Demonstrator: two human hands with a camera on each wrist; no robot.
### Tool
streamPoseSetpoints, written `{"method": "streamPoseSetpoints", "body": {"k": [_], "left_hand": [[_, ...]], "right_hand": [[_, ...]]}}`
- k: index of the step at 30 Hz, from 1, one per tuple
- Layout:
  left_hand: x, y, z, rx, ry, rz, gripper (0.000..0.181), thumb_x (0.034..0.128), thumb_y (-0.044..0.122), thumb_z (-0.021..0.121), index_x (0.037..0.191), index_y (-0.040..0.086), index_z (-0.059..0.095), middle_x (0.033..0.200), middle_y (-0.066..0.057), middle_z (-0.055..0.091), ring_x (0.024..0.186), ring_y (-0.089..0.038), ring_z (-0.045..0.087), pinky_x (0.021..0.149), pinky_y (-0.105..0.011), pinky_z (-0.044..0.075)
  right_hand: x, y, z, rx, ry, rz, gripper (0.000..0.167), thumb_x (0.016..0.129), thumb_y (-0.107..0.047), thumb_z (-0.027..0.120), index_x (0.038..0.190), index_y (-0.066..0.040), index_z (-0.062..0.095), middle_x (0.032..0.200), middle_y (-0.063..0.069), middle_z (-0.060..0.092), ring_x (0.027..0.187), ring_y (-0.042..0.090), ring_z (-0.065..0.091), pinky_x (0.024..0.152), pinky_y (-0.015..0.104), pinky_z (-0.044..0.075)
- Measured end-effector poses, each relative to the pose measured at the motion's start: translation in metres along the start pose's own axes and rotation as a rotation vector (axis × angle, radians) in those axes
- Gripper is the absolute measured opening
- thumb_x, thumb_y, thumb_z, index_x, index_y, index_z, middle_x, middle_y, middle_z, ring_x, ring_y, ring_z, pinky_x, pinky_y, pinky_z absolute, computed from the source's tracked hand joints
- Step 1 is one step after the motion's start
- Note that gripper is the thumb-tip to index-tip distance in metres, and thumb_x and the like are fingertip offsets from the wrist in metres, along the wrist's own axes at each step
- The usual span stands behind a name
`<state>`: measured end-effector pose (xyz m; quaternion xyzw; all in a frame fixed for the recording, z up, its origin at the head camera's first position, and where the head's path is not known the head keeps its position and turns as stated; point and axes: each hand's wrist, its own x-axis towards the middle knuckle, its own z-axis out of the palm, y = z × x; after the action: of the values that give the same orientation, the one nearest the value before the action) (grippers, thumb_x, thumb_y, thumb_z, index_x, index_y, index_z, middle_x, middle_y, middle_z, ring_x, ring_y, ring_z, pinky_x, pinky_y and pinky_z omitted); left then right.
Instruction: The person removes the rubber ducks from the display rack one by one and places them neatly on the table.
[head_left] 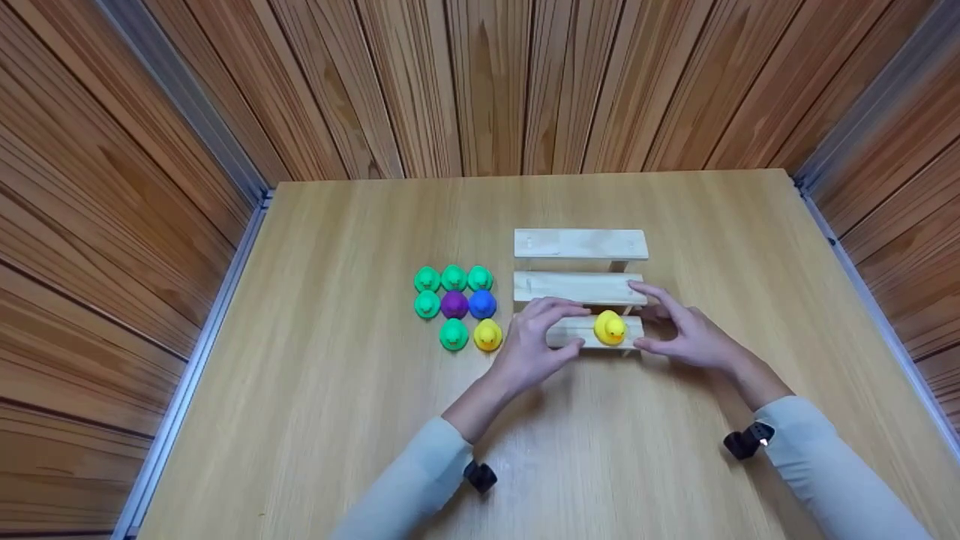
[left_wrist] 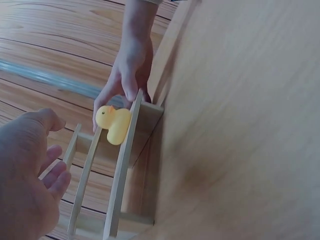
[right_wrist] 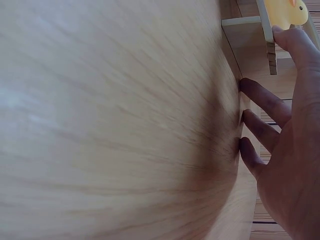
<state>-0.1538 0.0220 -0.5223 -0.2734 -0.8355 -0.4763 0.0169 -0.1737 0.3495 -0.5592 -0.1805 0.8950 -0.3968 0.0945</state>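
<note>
A yellow rubber duck (head_left: 610, 328) sits on the lowest step of a pale wooden three-step stand (head_left: 574, 288), toward the right end. My left hand (head_left: 531, 346) hovers by the left end of that step, thumb and fingers apart. In the left wrist view the left hand (left_wrist: 25, 170) is clear of the stand with nothing in its grasp. At the stand's right end is my right hand (head_left: 697, 339), fingers spread. Its thumb (right_wrist: 295, 42) touches the end of the lowest step near the duck, and the other fingertips reach down by the tabletop.
Left of the stand, small ducks stand in rows: several green ones (head_left: 454, 277), a purple one (head_left: 454, 304), a blue one (head_left: 482, 304) and another yellow one (head_left: 487, 335). Wood-plank walls (head_left: 487, 90) border the table (head_left: 322, 420) at the back and sides.
</note>
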Motion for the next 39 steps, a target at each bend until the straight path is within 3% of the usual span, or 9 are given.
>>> {"method": "streamPoseSetpoints", "body": {"k": [6, 16, 22, 28, 34, 39], "left_hand": [[0.005, 0.004, 0.012, -0.014, -0.020, 0.017, 0.041, 0.1015, 0.014, 0.084, 0.142, 0.014, 0.076, 0.149, -0.007, 0.074, 0.144, -0.026, 0.067, 0.125, -0.039, 0.056], [0.010, 0.007, 0.031, -0.027, -0.038, 0.047, 0.040, 0.1011, 0.013, 0.085, 0.141, 0.014, 0.077, 0.147, -0.006, 0.076, 0.140, -0.022, 0.068, 0.121, -0.029, 0.057], [0.013, 0.006, 0.038, -0.039, -0.055, 0.029, 0.041, 0.1017, 0.014, 0.085, 0.142, 0.015, 0.077, 0.147, -0.006, 0.076, 0.140, -0.022, 0.068, 0.121, -0.026, 0.056], [0.017, 0.003, 0.045, -0.027, -0.067, 0.017, 0.041, 0.1013, 0.015, 0.086, 0.142, 0.015, 0.078, 0.148, -0.005, 0.076, 0.140, -0.022, 0.067, 0.122, -0.027, 0.055], [0.022, -0.002, 0.051, -0.011, -0.051, 0.023, 0.039, 0.1002, 0.014, 0.087, 0.139, 0.013, 0.079, 0.145, -0.007, 0.077, 0.139, -0.023, 0.068, 0.123, -0.029, 0.055], [0.025, -0.004, 0.055, -0.009, -0.055, 0.002, 0.037, 0.1011, 0.015, 0.086, 0.138, 0.013, 0.080, 0.146, -0.007, 0.077, 0.139, -0.023, 0.068, 0.122, -0.027, 0.055]], "right_hand": [[0.000, -0.001, 0.001, 0.000, 0.008, -0.017, 0.092, 0.101, -0.021, 0.087, 0.176, -0.026, 0.033, 0.145, 0.025, 0.076, 0.142, 0.048, 0.069, 0.126, 0.079, 0.040], [0.000, 0.001, 0.000, 0.005, -0.001, -0.004, 0.094, 0.101, -0.022, 0.086, 0.177, -0.029, 0.031, 0.149, 0.026, 0.074, 0.147, 0.052, 0.065, 0.127, 0.084, 0.034], [0.001, 0.002, -0.001, 0.022, -0.009, -0.008, 0.094, 0.102, -0.022, 0.086, 0.177, -0.030, 0.030, 0.152, 0.028, 0.071, 0.149, 0.053, 0.062, 0.127, 0.088, 0.030], [0.000, 0.001, -0.001, 0.021, -0.005, -0.013, 0.094, 0.102, -0.020, 0.086, 0.177, -0.029, 0.031, 0.150, 0.027, 0.073, 0.147, 0.050, 0.065, 0.128, 0.085, 0.032], [0.000, -0.001, 0.000, -0.004, 0.017, -0.023, 0.093, 0.100, -0.018, 0.087, 0.176, -0.026, 0.034, 0.143, 0.025, 0.078, 0.140, 0.033, 0.072, 0.127, 0.075, 0.041], [0.000, -0.002, 0.001, 0.002, 0.012, -0.031, 0.093, 0.100, -0.018, 0.087, 0.176, -0.026, 0.034, 0.143, 0.028, 0.076, 0.141, 0.037, 0.072, 0.126, 0.076, 0.041]]}}
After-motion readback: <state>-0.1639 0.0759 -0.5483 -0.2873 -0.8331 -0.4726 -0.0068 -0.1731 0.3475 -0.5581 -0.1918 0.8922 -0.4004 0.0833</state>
